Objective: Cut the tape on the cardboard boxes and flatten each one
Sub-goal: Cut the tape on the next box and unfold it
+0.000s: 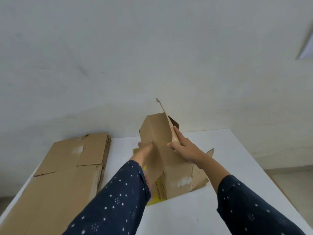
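A brown cardboard box (176, 177) with a yellow printed side stands opened on the white table (186, 216), its flaps raised. My left hand (144, 150) reaches behind the big front flap (155, 138); its fingers are hidden by the cardboard and blurred. My right hand (186, 150) grips the right edge of that flap, where a glossy strip of tape (175, 138) runs along a raised, edge-on flap. No cutting tool shows.
A stack of flattened cardboard boxes (67, 167) lies along the table's left side. A pale wall rises just behind the table. The floor shows at the right beyond the table edge.
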Tool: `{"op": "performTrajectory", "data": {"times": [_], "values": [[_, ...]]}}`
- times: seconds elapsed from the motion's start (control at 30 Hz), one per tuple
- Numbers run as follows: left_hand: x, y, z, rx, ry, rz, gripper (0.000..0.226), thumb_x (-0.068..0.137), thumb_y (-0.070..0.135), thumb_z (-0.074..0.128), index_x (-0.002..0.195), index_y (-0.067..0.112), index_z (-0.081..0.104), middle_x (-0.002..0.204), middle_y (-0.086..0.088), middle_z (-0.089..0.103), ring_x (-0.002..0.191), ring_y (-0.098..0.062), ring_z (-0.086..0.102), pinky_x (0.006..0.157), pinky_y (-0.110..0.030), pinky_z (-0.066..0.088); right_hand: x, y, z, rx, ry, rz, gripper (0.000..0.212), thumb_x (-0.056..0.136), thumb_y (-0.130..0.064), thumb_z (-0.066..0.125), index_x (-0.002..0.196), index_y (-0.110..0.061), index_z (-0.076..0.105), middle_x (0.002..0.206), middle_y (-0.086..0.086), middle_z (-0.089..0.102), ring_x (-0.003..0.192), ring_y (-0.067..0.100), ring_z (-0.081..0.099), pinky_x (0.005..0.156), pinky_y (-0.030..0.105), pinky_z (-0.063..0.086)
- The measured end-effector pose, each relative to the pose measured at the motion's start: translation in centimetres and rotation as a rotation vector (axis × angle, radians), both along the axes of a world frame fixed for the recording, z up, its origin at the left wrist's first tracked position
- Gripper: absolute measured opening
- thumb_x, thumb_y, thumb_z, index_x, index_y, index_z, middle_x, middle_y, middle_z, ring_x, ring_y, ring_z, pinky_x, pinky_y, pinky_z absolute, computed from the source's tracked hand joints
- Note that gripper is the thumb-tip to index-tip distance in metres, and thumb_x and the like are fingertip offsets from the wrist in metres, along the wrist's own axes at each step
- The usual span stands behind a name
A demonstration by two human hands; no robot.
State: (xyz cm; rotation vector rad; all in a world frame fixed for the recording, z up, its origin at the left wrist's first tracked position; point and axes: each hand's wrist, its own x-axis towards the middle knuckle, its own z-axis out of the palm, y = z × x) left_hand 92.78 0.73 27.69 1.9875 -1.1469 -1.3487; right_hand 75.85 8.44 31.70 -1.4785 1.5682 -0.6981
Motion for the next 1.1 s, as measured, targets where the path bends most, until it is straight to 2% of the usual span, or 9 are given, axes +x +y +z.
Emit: {"op": "performTrajectory", "data": {"times": [0.13, 0.3, 0.4, 0.53, 0.6, 0.73, 0.87, 0.97, 1.1], "values": [[1.2, 2.0, -2.9, 0.182, 0.207, 0.041, 0.072, 0.097, 0.060, 0.050, 0.150, 0.015, 0.035, 0.147, -0.011, 0.048, 0.128, -0.035, 0.051, 0.107, -0.048, 0.044, -0.7, 0.0, 0.7, 0.028, -0.059, 0.023, 0.072, 0.099, -0.037, 0.047, 0.152, -0.053, 0.001, 0.131, -0.006, 0.037, 0.119, 0.023, 0.048, 0.100, 0.038, 0.042], [4.0, 0.6, -2.5, -0.051, 0.190, 0.192, 0.059, 0.087, 0.041, 0.073, 0.129, 0.003, 0.056, 0.127, -0.016, 0.062, 0.111, -0.036, 0.060, 0.097, -0.046, 0.053, -1.4, -1.2, 1.0, 0.034, -0.048, -0.063, 0.061, 0.095, -0.032, 0.042, 0.147, -0.047, 0.014, 0.131, 0.004, 0.049, 0.112, 0.026, 0.054, 0.100, 0.046, 0.045], [5.3, -0.3, 0.3, -0.150, 0.306, 0.177, 0.029, 0.093, 0.033, 0.066, 0.113, 0.013, 0.064, 0.115, -0.011, 0.068, 0.100, -0.029, 0.064, 0.079, -0.040, 0.056, -1.4, -2.0, 1.6, 0.025, -0.063, -0.098, 0.057, 0.090, -0.027, 0.045, 0.143, -0.035, 0.024, 0.133, 0.004, 0.047, 0.114, 0.023, 0.052, 0.101, 0.046, 0.045], [4.6, -0.3, 5.2, -0.171, 0.534, -0.019, 0.035, 0.098, 0.047, 0.054, 0.112, 0.017, 0.066, 0.100, -0.003, 0.068, 0.085, -0.022, 0.066, 0.069, -0.033, 0.056, -0.4, -2.6, 2.6, -0.037, -0.095, -0.092, 0.058, 0.093, -0.020, 0.043, 0.144, -0.033, 0.019, 0.139, -0.001, 0.043, 0.113, 0.019, 0.052, 0.100, 0.045, 0.047], [3.3, 0.0, 6.9, -0.170, 0.589, -0.099, 0.045, 0.099, 0.057, 0.046, 0.119, 0.022, 0.067, 0.110, -0.001, 0.070, 0.093, -0.023, 0.067, 0.074, -0.035, 0.057, 0.5, -2.6, 3.0, -0.105, -0.099, -0.071, 0.064, 0.093, -0.036, 0.047, 0.148, -0.040, 0.013, 0.146, -0.003, 0.039, 0.120, 0.021, 0.052, 0.104, 0.047, 0.046], [0.4, 1.2, 7.3, -0.177, 0.479, -0.320, 0.059, 0.101, 0.065, 0.030, 0.145, 0.032, 0.050, 0.142, 0.009, 0.053, 0.122, -0.019, 0.054, 0.090, -0.034, 0.047, 1.7, -2.7, 3.6, -0.167, 0.042, -0.031, 0.095, 0.079, -0.071, 0.057, 0.153, -0.046, 0.003, 0.161, 0.000, 0.021, 0.147, 0.026, 0.025, 0.115, 0.053, 0.031], [-0.8, 2.6, 4.8, -0.144, 0.384, -0.435, 0.070, 0.097, 0.073, 0.023, 0.156, 0.036, 0.028, 0.154, 0.008, 0.040, 0.137, -0.017, 0.039, 0.115, -0.040, 0.030, 1.4, -3.0, 3.5, -0.129, 0.178, 0.064, 0.088, 0.093, -0.036, 0.055, 0.155, -0.043, -0.007, 0.166, 0.003, -0.002, 0.153, 0.022, -0.001, 0.118, 0.046, 0.023], [-0.7, 3.0, 2.8, -0.198, 0.053, -0.520, 0.084, 0.080, 0.092, 0.005, 0.154, 0.053, 0.013, 0.157, 0.008, 0.035, 0.149, -0.022, 0.022, 0.120, -0.050, 0.018, 0.9, -3.1, 3.3, -0.101, 0.227, 0.119, 0.082, 0.098, -0.031, 0.047, 0.156, -0.039, -0.010, 0.166, 0.001, -0.009, 0.152, 0.018, -0.011, 0.117, 0.043, 0.018], [0.4, 2.9, 2.2, -0.047, -0.337, -0.593, 0.115, 0.056, 0.103, -0.008, 0.154, 0.052, 0.022, 0.154, -0.003, 0.046, 0.139, -0.035, 0.043, 0.118, -0.055, 0.023, 0.4, -2.8, 3.5, -0.109, 0.253, 0.170, 0.079, 0.101, -0.023, 0.042, 0.156, -0.030, -0.014, 0.165, -0.002, -0.011, 0.152, 0.020, -0.008, 0.116, 0.038, 0.019]]}}
